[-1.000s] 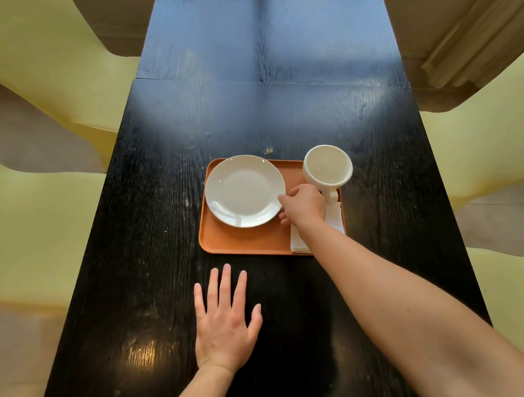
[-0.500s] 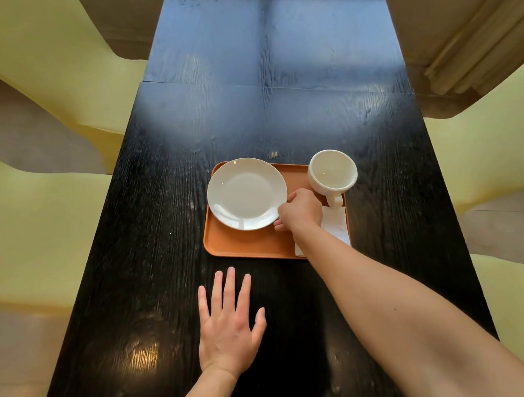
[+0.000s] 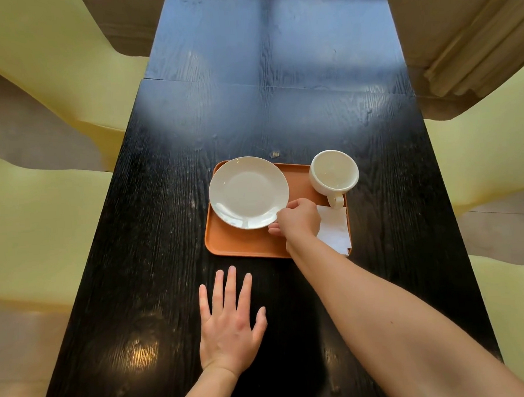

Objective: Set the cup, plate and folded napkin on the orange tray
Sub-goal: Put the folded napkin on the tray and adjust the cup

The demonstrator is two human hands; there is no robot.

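Plate (image 3: 248,192) on orange tray (image 3: 242,245) | right hand (image 3: 298,219) pinching plate rim; ease it inward, clear of napkin (image 3: 333,228) and cup (image 3: 333,171) | left hand (image 3: 231,324) flat, spread, empty on desk (image 3: 165,233)

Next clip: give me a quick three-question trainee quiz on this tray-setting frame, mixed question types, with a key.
1. True or false: the left hand lies flat on the table.
2. Which item is the right hand touching? A plate B cup C neither
3. Fill in: the napkin lies in the orange tray's near-____ corner.

Key: 1 true; 2 A; 3 right.
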